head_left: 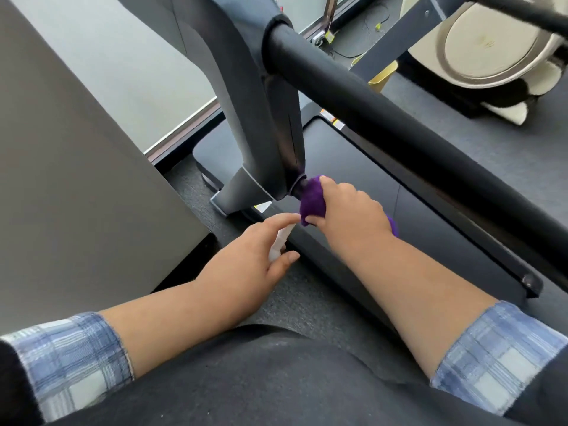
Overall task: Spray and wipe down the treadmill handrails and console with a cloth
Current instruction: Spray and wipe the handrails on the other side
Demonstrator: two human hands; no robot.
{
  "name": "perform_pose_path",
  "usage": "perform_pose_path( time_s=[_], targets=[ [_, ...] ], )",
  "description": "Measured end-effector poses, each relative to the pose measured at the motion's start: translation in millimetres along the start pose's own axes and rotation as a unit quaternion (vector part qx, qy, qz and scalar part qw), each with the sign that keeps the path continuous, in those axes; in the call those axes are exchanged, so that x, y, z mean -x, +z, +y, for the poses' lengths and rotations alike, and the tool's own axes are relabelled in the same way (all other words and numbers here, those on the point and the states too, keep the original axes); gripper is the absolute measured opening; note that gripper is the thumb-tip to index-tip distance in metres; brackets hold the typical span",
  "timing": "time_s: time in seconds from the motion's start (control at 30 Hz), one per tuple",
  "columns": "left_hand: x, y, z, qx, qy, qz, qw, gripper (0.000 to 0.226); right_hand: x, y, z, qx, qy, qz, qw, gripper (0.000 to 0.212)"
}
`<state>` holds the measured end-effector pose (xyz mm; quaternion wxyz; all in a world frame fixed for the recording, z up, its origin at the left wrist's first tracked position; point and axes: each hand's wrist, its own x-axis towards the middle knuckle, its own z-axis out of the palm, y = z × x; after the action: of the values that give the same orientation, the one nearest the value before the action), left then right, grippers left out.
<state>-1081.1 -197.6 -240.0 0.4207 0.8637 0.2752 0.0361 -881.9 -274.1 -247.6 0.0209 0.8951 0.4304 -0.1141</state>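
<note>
Purple microfibre, by the look of it: the cloth (312,200) is bunched up in the right hand (349,210), which is clenched around it and pressed against the near end of a lower handrail (298,182), right where that bar meets the grey upright (261,118). A bit of cloth is also seen poking out behind the wrist. The white spray bottle (66,241) is gripped in the left hand (255,256), index finger laid along the top, nozzle pointed toward the cloth, just beside the treadmill deck's (384,210) left edge.

The cloth is probably soft and light, so it gets wadded easily; it's best wrapped around the bar and squeezed so all sides are covered. The bottle seems small and light, likely slick if wet, so it's better held at the neck. The big padded handrail (399,118) above looks untouched for now, hard to say though.
</note>
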Motion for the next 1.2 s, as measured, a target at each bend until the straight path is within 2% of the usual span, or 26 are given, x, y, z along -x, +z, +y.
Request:
perform_pose_path(
  time_s=[0.13, 0.27, 0.43, 0.6, 0.77, 0.93, 1.0, 1.13, 1.2],
  targets=[
    [-5, -2, -7, 0.027, -0.009, 0.005, 1.000, 0.054, 37, -4, 31, 0.031, 0.026, -0.001, 0.999, 0.077],
    [-9, -13, -18, 0.051, -0.029, 0.038, 0.998, 0.055, 47, -2, 39, 0.064, 0.035, 0.011, 0.997, 0.076],
    [-10, -22, -28, 0.047, -0.051, 0.052, 0.996, 0.055, 7, 0, -3, 0.070, 0.034, 0.019, 0.997, 0.062],
    [-10, -16, -17, 0.050, -0.032, 0.039, 0.997, 0.058, -29, 0, -34, 0.040, 0.033, -0.020, 0.998, 0.062],
    [-8, -18, -5, 0.052, -0.005, 0.042, 0.998, 0.060, 1, -9, 4, -0.024, 0.044, -0.033, 0.998, 0.055],
    [7, -21, -11, 0.050, -0.019, 0.046, 0.997, 0.060, 40, -10, 44, -0.042, 0.063, -0.031, 0.997, 0.048],
    [10, -26, -16, 0.046, -0.025, 0.053, 0.997, 0.060, 41, -8, 40, -0.021, 0.073, -0.015, 0.997, 0.052],
    [16, -37, -20, 0.041, -0.030, 0.067, 0.996, 0.060, 23, 1, 8, 0.096, 0.062, 0.043, 0.993, 0.063],
    [19, -39, -19, 0.027, -0.028, 0.072, 0.997, 0.060, 5, 5, -12, 0.100, 0.046, 0.056, 0.992, 0.063]
  ],
)
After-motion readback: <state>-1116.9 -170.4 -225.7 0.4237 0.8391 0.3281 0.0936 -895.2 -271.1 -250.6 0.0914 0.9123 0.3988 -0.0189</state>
